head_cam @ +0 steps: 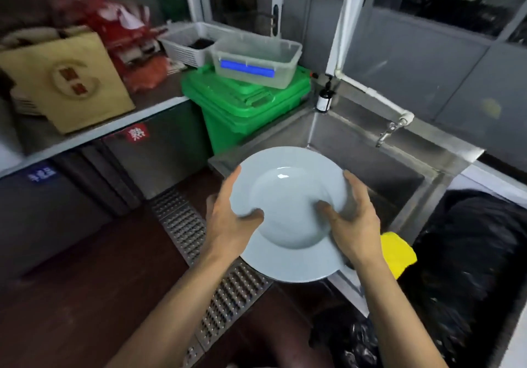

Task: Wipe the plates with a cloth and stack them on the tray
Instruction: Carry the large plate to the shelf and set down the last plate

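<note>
Fingers point(355, 185) and thumbs of both hands curl round a pale plate point(288, 233): the left hand point(228, 222) grips its left rim and the right hand point(356, 225) its right rim. The plate is held tilted over the sink's point(370, 151) near corner, with a yellow cloth point(397, 253) just beside the right wrist.

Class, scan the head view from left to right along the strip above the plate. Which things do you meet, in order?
brown paper bag → green bin → pump bottle → tap
</note>
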Action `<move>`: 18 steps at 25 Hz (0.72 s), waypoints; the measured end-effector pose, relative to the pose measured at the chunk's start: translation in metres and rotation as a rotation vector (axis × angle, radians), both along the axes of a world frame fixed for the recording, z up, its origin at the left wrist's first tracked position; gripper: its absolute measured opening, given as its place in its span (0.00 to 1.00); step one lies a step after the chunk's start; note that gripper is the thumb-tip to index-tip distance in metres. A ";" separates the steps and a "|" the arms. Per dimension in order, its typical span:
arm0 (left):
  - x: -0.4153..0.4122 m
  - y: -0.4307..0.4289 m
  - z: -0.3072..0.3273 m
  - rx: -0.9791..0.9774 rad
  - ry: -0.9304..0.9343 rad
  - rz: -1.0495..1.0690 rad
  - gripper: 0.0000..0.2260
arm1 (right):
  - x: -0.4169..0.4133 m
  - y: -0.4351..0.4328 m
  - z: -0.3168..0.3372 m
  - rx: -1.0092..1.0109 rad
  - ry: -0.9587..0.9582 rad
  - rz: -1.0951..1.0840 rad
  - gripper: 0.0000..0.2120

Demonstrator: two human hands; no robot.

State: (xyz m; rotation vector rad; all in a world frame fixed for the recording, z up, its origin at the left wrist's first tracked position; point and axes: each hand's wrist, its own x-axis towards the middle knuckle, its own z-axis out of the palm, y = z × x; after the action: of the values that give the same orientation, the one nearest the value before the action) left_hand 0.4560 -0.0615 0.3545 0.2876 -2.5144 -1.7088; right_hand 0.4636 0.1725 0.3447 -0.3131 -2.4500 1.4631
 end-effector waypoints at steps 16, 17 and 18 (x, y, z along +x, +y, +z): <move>0.108 -0.282 0.017 -0.079 -0.007 0.711 0.40 | -0.057 -0.340 0.019 0.031 0.032 0.743 0.35; 0.117 -0.293 0.017 -0.079 -0.009 0.762 0.40 | -0.058 -0.359 0.018 0.033 0.034 0.795 0.36; 0.127 -0.304 0.017 -0.073 -0.010 0.819 0.40 | -0.059 -0.381 0.018 0.036 0.038 0.849 0.36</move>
State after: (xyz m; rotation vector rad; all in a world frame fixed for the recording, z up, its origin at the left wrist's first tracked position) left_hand 0.5835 -0.3656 0.3716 1.1220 -1.9929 -1.2590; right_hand 0.4050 -0.2085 0.3624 0.8591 -2.6972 1.6513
